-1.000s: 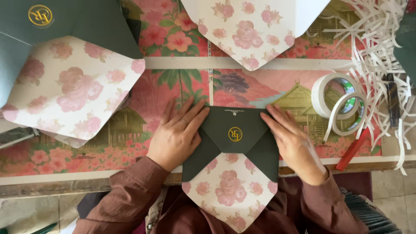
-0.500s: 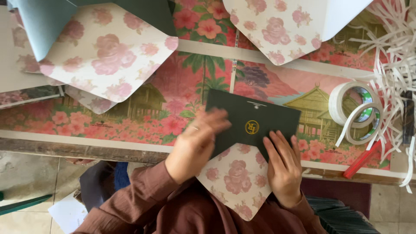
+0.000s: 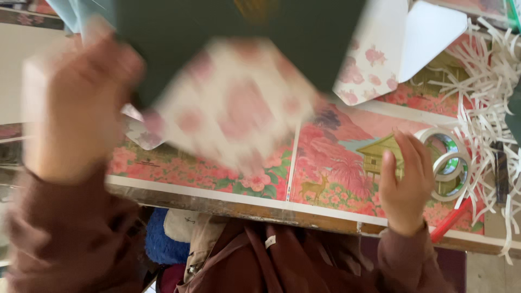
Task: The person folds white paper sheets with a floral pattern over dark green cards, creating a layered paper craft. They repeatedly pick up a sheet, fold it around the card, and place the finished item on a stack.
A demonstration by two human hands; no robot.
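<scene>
Left hand [image 3: 76,108] gripping a blurred dark green envelope [image 3: 239,38] with floral lining at 11 o'clock, right hand [image 3: 404,184] empty, fingers loosely curled, beside tape rolls [image 3: 448,163] at 3 o'clock

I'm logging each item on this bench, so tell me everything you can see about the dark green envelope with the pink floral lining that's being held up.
The dark green paper envelope with pink floral lining is lifted above the table and close to the camera, heavily motion-blurred. Its body is plain dark green with a faint gold mark near the top edge. The open pointed flap hangs downward, showing a cream lining printed with pink flowers. It looks like stiff paper or thin card. The left hand grips its left side; the right hand is apart from it, low by the tape rolls.
</scene>
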